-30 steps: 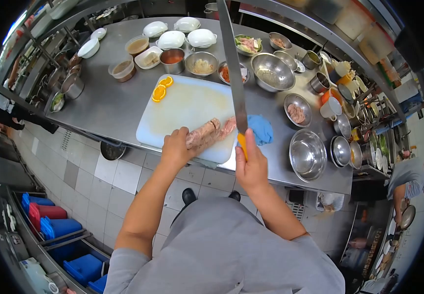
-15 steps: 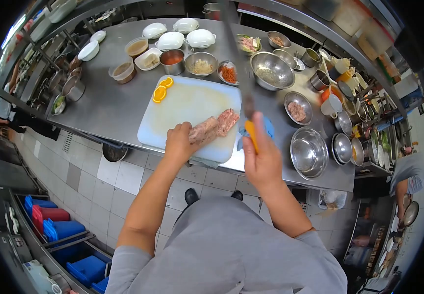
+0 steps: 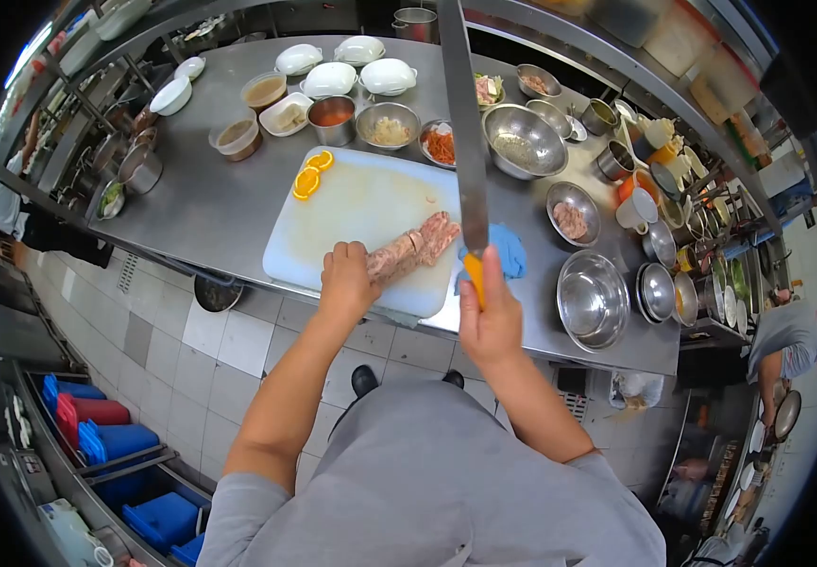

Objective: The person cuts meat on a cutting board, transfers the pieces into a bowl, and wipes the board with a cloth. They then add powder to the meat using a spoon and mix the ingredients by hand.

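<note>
A log of pinkish raw meat [image 3: 392,262] lies slantwise across the white cutting board [image 3: 309,227]. Its far right end is cut into slices [image 3: 438,234] that lean against one another. My left hand [image 3: 345,279] is closed over the near left end of the log and presses it to the board. In my right hand [image 3: 491,321] is the yellow handle of a long knife [image 3: 470,161]. The blade points up and away, raised at the board's right edge, apart from the meat. Orange slices [image 3: 310,175] rest at the board's far left corner.
Right of the board are a blue cloth [image 3: 507,253], an empty steel bowl [image 3: 594,300] and a bowl of meat [image 3: 572,217]. Behind it stand a bowl of shredded carrot [image 3: 439,145] and a pot of red sauce [image 3: 332,118]. Another person [image 3: 786,345] works at far right.
The knife has shifted slightly left, and its blade, blurred before, is now sharp. The slices at the meat's end lie a little differently. My left hand stays on the log.
</note>
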Available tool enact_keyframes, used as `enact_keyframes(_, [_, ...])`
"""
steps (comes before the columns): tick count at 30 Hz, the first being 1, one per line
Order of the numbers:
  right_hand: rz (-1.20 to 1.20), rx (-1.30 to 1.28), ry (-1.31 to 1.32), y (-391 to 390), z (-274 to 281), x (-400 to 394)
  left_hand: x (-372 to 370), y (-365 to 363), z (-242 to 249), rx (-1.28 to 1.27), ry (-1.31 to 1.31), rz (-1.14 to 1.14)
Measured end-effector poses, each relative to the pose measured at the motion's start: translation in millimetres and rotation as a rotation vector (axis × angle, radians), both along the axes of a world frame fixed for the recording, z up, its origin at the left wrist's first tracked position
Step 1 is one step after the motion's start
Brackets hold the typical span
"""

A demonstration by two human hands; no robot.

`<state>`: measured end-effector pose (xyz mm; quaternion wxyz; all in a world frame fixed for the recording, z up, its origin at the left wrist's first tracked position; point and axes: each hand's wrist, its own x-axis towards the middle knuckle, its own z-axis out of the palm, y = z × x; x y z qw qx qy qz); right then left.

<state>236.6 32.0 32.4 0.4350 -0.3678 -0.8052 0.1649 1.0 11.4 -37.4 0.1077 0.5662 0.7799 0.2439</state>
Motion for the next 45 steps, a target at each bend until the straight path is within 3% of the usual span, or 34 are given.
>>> enact_keyframes(2, [0.002,0.061,0.049,5,-48,-2,0,1,1,-0.011,0.022,-0.019])
enact_keyframes(4, [0.02,-0.673,-0.568,2,-80,-4,4,-1,10,-0.046,0.032,-0.013])
enact_keyframes(7, [0.073,-0.713,-0.661,12,-19,1,7,-2,13,-0.086,0.034,0.02])
enact_keyframes(8, [0.122,-0.541,-0.471,12,-17,8,4,-1,12,-0.092,0.042,0.02])
enact_keyframes(9, [0.117,-0.54,-0.464,10,-2,6,2,2,12,-0.09,0.047,0.015])
enact_keyframes(11, [0.005,-0.102,-0.095,0,31,3,3,-1,6,-0.074,0.014,0.027])
enact_keyframes(15, [-0.007,0.019,0.121,-1,-52,-7,3,-3,11,-0.065,0.028,0.017])
enact_keyframes(17, [0.021,-0.698,-0.576,0,-97,-2,5,-1,20,-0.073,0.016,0.016])
enact_keyframes(19, [0.06,-0.692,-0.627,8,-47,0,4,4,20,-0.062,0.002,0.034])
enact_keyframes(23, [0.057,-0.437,-0.422,8,4,5,4,-4,16,-0.062,0.003,0.031])
enact_keyframes(25, [-0.012,-0.063,-0.011,-3,10,5,3,-6,10,-0.043,-0.012,0.016])
enact_keyframes(26, [-0.025,-0.064,-0.018,-5,-4,5,2,-5,9,-0.017,-0.007,0.014])
enact_keyframes(28, [0.056,-0.539,-0.422,-1,-55,3,4,-2,13,-0.046,-0.004,0.013])
enact_keyframes(29, [0.05,-0.534,-0.419,-1,-70,4,5,-1,14,-0.075,0.001,0.026])
enact_keyframes(31, [0.074,-0.732,-0.761,0,-84,-1,1,-2,15,-0.069,0.006,0.016])
enact_keyframes(32, [0.102,-0.711,-0.7,3,-90,1,-1,-2,14,-0.065,-0.002,0.02])
enact_keyframes(35, [0.098,-0.64,-0.581,18,-60,11,-4,-6,11,-0.032,-0.023,0.014])
enact_keyframes(37, [0.067,-0.651,-0.631,11,4,8,-8,-3,2,0.018,-0.035,0.013])
enact_keyframes(39, [0.036,-0.322,-0.245,1,38,10,-9,-9,0,0.05,-0.052,0.02])
enact_keyframes(40, [0.045,-0.327,-0.249,-4,48,7,-7,-10,10,0.036,-0.073,0.003])
enact_keyframes(42, [0.032,0.016,0.1,-11,60,2,-6,-10,13,0.022,-0.093,-0.011])
enact_keyframes(43, [0.036,0.016,0.1,-11,50,-3,-6,-9,12,0.009,-0.098,-0.004])
enact_keyframes(45, [0.068,-0.609,-0.463,-7,-10,-11,-5,-7,12,0.002,-0.109,0.007])
